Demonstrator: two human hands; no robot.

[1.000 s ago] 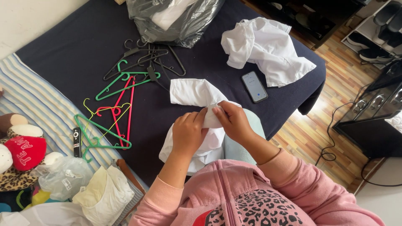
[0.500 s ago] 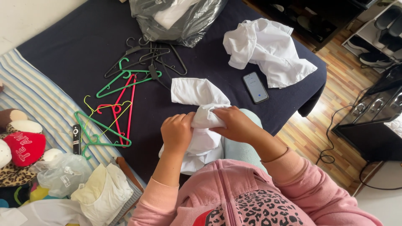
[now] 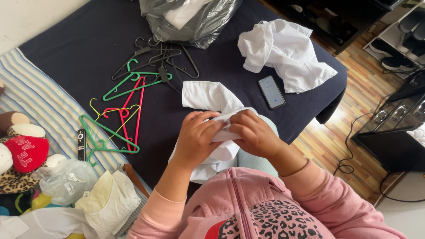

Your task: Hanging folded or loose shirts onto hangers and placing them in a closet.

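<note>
both hands, left hand (image 3: 197,138) and right hand (image 3: 251,132), are closed on a white garment (image 3: 210,99) at its bunched middle. its long axis runs from the lap up-left across the dark bedcover (image 3: 79,48), beside a phone (image 3: 271,91) and coloured hangers (image 3: 119,113).
</note>
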